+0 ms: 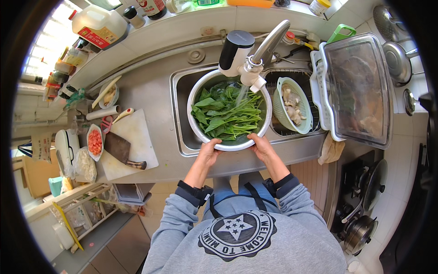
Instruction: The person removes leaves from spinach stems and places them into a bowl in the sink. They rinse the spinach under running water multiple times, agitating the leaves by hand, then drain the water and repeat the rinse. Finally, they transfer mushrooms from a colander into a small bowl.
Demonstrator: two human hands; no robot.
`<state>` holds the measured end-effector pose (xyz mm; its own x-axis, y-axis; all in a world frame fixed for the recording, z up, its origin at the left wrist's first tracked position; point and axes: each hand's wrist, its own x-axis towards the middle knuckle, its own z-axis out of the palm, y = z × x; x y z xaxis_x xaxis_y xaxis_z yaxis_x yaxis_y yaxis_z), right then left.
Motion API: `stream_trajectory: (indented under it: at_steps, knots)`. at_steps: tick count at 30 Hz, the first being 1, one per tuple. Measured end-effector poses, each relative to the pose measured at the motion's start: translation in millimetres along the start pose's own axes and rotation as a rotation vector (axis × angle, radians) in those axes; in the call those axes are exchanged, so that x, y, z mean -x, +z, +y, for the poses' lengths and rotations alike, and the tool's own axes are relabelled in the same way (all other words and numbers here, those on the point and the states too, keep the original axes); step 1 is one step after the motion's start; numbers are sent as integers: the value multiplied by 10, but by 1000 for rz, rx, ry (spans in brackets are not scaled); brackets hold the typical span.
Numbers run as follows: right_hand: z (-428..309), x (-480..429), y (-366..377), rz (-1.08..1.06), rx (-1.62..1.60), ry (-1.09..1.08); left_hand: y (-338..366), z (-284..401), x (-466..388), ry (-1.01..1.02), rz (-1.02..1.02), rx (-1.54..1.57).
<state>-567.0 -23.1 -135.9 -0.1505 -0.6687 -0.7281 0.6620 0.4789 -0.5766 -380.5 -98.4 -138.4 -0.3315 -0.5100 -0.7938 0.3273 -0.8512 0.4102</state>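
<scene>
A round metal basin [194,129] rests over the left bowl of the steel sink [181,92]. Leafy greens with long stems [227,114] fill it, with some water around them. My left hand [209,152] grips the near rim on the left, thumb on top. On the right of the same rim, my right hand [261,148] has a matching hold. Water runs from the white-and-chrome faucet [253,73] onto the greens. Beside the basin, a pale green colander [308,118] in the right bowl holds pieces that look like ginger [292,104].
At left a cleaver [118,147] lies on a white cutting board [145,137], near a dish of diced red food [95,141] and scissors [106,124]. A lidded dish rack [357,85] stands at right, above a stove [356,178] with pans. Bottles line the back ledge [191,22].
</scene>
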Motion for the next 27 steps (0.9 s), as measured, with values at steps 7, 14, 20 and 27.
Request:
stream_trajectory:
  at_steps: [7,14,20,27]
  knots:
    - [-358,395,35,144,534,-492,-58,114,30,-11,55,-44]
    - [-536,347,431,-247,1794,-1036,-84,169,124,-29,25,-120]
    - [-521,-240,672,-496,2271,-866,-85,130,156,-27,58,-189]
    - [-314,-366,592,-522,2190,-556,-81,65,25,-73,27,-147]
